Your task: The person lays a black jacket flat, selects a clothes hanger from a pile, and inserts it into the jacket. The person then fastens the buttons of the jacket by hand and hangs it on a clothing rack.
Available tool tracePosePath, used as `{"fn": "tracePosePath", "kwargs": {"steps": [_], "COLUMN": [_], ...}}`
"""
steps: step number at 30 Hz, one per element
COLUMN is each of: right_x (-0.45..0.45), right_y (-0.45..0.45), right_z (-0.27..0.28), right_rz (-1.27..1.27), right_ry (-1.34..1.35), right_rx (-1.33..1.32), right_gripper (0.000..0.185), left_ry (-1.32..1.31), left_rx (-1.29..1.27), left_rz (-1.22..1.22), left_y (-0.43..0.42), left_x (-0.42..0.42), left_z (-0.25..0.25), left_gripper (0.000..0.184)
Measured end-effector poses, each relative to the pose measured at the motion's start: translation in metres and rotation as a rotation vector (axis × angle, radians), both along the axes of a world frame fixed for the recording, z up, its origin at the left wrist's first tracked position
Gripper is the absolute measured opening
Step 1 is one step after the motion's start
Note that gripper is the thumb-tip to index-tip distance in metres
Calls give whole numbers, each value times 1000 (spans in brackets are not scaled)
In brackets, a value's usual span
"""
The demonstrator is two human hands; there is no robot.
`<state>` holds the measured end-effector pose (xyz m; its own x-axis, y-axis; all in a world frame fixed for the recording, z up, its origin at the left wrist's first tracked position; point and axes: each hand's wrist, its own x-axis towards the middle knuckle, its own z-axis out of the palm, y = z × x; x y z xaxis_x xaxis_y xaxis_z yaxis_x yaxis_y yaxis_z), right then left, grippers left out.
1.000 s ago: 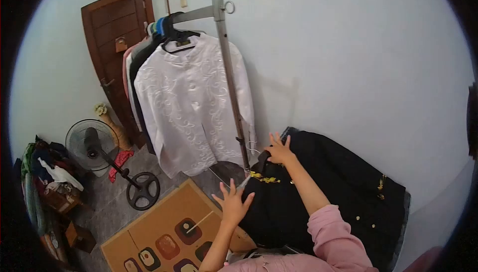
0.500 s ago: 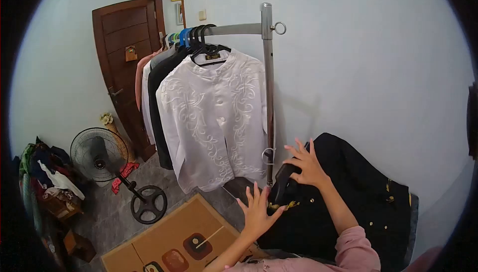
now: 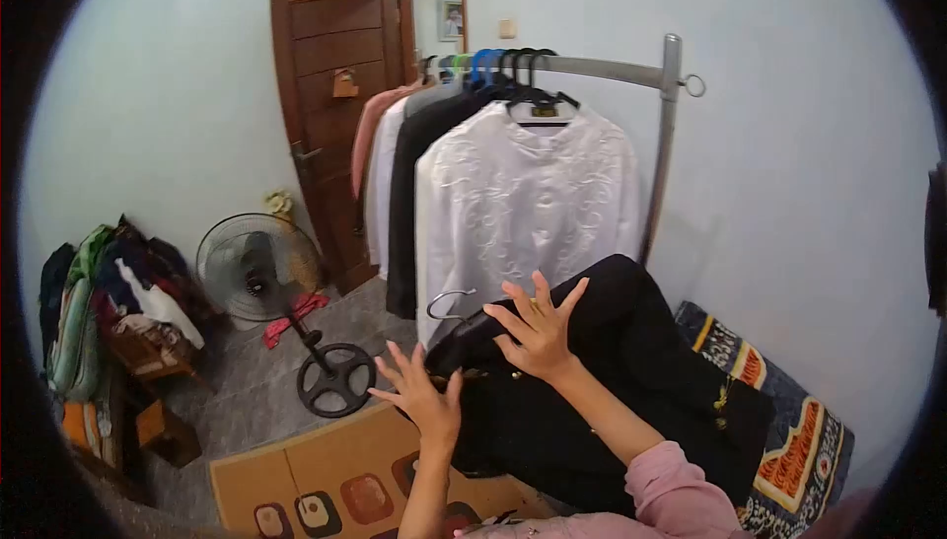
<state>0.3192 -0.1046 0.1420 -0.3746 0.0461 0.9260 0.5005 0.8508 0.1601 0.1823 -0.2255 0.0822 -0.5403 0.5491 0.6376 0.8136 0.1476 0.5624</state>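
Observation:
A black jacket [image 3: 602, 421] with gold buttons and gold trim is spread across the right side of the view. The metal hook of its hanger [image 3: 452, 304] sticks out at the collar end. My left hand [image 3: 422, 403] is open at the collar's left side, its fingers spread. Higher up, my right hand [image 3: 541, 337] is also open, fingers fanned out over the collar and shoulder area. Whether either palm or thumb presses on the cloth cannot be made out. Part of the collar is hidden behind my hands.
Behind the jacket, a clothes rack [image 3: 661, 164] carries a white embroidered shirt [image 3: 533, 194] and several other garments. A standing fan [image 3: 256, 278], a heap of clothes [image 3: 128, 292], a brown patterned mat [image 3: 296, 485] and a patterned cloth [image 3: 789, 450] surround it. A wooden door [image 3: 340, 95] stands behind.
The view has turned left. The jacket, its hanger hook and both hands have shifted left relative to the rack, uncovering the patterned cloth at right. My fingers stay spread.

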Motion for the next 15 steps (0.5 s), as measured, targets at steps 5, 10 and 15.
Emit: {"fn": "tracePosePath", "kwargs": {"steps": [5, 10, 15], "right_x": [-94, -146, -173], "right_y": [-15, -27, -30], "right_z": [-6, -3, -9], "right_rz": [250, 376, 402], "right_ry": [171, 250, 277], "right_rx": [-89, -185, -301], "right_gripper": [39, 48, 50], "left_ry": [54, 202, 278], "left_rx": [28, 101, 74], "left_rz": [298, 417, 453], "left_y": [-32, -52, -63], "left_x": [-72, -115, -131], "left_z": [9, 14, 34], "left_gripper": [55, 43, 41]}}
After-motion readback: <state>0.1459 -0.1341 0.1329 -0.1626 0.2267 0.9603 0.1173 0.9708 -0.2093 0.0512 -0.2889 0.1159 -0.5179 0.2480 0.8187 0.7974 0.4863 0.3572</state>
